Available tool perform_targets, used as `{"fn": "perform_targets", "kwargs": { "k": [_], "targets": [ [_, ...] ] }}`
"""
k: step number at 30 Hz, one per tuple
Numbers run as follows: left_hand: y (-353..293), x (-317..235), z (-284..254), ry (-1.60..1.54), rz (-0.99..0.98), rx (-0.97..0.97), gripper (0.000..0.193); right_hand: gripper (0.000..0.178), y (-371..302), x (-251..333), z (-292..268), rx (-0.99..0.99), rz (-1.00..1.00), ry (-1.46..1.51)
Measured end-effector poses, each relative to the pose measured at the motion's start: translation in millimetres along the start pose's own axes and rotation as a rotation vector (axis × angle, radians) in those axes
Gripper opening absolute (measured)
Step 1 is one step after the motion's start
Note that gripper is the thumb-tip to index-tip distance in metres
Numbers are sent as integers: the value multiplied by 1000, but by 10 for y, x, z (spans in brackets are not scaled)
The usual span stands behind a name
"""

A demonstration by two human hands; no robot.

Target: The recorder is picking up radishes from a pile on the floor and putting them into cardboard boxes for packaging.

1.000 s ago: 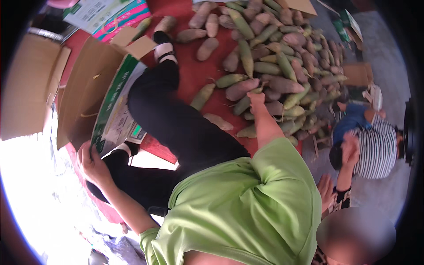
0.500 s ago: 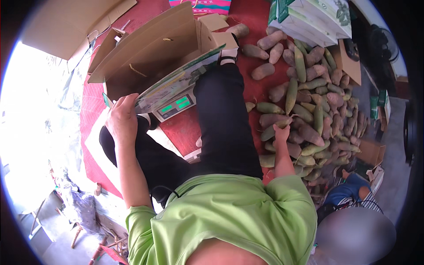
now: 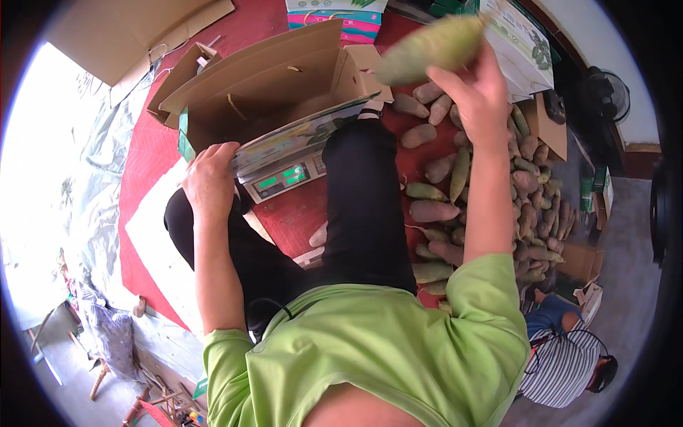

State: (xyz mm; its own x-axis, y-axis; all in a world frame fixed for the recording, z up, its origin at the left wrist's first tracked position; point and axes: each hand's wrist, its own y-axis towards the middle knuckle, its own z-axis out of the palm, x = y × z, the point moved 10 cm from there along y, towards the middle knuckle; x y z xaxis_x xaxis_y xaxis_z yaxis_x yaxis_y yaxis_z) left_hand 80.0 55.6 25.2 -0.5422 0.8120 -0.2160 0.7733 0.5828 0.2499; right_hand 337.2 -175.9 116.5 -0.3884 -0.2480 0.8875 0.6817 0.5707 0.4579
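Note:
My right hand (image 3: 480, 99) is raised and wrapped round a long green radish (image 3: 430, 51), paler toward the end by the fingertips. It is held over the upper part of the pile, right of the box and apart from it. My left hand (image 3: 212, 178) grips the near left edge of an open cardboard carton (image 3: 263, 89) with cord handles and a printed near side. That carton stands tilted on a digital scale (image 3: 277, 179) with lit green displays. Little of its inside floor shows, so I cannot tell what lies in it. Loose radishes (image 3: 434, 211), green and reddish-brown, spread out on my right.
A red mat (image 3: 292, 220) lies under the scale. White printed cartons (image 3: 530, 53) stand beyond the pile, and colourful boxes (image 3: 341, 25) at the top. A fan (image 3: 612, 96) stands far right. Another person in a striped top (image 3: 562, 366) is at lower right.
My right hand has lifted the radish out of the pile and carried it up and away from me. The left hand stays on the carton's edge. The whole view has shifted slightly.

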Motion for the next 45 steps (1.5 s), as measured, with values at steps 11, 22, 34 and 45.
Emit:
{"fn": "perform_targets", "kwargs": {
  "k": [11, 22, 34, 45],
  "targets": [
    [-34, -3, -24, 4, 16, -9, 21, 58, -9, -1298, 2492, 1051, -39, -856],
    [-22, 56, -4, 30, 10, -26, 22, 51, 147, -1352, 2131, 850, 101, -593],
    [-14, -10, 75, 19, 61, -30, 17, 22, -2034, -2102, -1196, -164, 632, -397],
    [-26, -32, 59, 52, 51, -59, 16, 21, -4625, -3593, -970, -424, 1507, -7]
  ]
}}
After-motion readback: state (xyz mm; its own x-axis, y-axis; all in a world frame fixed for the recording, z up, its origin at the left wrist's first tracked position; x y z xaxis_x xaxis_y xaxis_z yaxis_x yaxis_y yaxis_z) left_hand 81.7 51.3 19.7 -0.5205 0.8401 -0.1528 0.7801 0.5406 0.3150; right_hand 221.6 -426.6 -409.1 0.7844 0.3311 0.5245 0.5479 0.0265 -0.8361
